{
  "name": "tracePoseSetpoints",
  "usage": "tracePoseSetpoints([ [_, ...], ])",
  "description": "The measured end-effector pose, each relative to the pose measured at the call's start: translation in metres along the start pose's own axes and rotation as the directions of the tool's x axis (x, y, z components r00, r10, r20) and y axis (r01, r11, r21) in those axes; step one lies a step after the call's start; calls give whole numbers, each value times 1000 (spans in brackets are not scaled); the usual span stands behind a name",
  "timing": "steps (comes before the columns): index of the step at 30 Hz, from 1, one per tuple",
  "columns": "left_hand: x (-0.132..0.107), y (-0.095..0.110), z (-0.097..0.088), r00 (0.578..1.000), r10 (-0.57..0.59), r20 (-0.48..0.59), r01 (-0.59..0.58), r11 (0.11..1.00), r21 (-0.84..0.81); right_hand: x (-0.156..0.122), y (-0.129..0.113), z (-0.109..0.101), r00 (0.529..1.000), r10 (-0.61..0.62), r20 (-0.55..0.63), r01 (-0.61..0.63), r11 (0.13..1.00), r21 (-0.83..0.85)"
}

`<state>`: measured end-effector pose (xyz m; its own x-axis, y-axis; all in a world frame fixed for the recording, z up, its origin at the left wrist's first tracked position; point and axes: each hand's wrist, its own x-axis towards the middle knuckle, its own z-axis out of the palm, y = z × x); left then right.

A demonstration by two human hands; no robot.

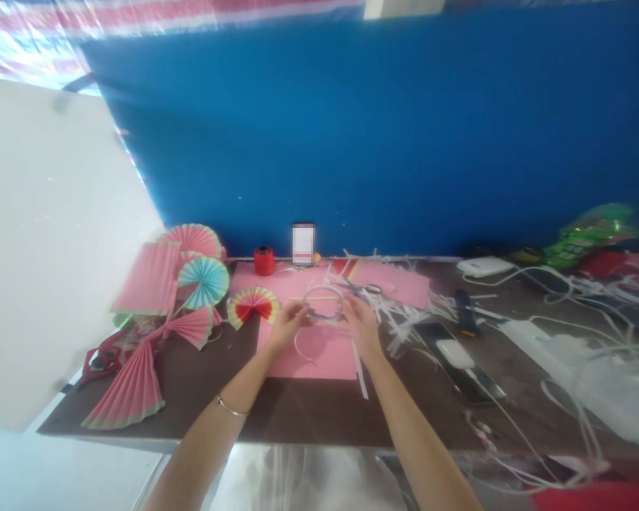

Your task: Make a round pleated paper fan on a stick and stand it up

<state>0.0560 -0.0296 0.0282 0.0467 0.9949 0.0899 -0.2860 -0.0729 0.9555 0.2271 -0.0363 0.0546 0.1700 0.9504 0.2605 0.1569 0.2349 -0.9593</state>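
Over pink paper, a thin pale ring, seemingly a roll of tape, is held between my two hands. My left hand pinches its left side, fingers closed. On the opposite side, my right hand has its fingers closed on the rim. A curled white strip hangs below the ring; where it joins is blurred. Left of my left hand lies a pleated red and yellow paper fan. Beyond my right hand is a pair of scissors, partly among white paper strips.
Pink pleated fans and a blue one lie at left. A red spool-like object and a phone stand by the blue panel. Right are another phone, a power strip, tangled cables and a green packet.
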Motion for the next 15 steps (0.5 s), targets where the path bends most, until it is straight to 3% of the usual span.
tracePoseSetpoints([
  [3, 1, 2, -2, 994, 38, -102, -42, 998, -41, -2, 6, 5, 996, 24, 82, -18, 997, -72],
  [5, 1, 5, -4, 985, 64, -161, -71, 997, -39, -6, 11, 10, 977, -20, 214, 70, 971, -229],
  [8, 0, 10, -5, 976, 85, -199, -91, 996, -22, -15, 18, 20, 906, -103, 410, 315, 812, -492],
  [10, -1, 13, -5, 973, 92, -209, -101, 995, -29, -19, 21, 26, 852, -81, 518, 415, 709, -570],
  [12, 0, 14, -5, 971, 96, -221, -109, 993, -46, -20, 23, 28, 816, -49, 576, 438, 703, -561],
  [13, 0, 13, -6, 968, 99, -232, -113, 992, -51, -19, 23, 27, 826, -53, 562, 415, 731, -542],
  [15, 2, 11, -8, 962, 110, -250, -124, 991, -42, -11, 24, 17, 893, -77, 443, 322, 797, -511],
])
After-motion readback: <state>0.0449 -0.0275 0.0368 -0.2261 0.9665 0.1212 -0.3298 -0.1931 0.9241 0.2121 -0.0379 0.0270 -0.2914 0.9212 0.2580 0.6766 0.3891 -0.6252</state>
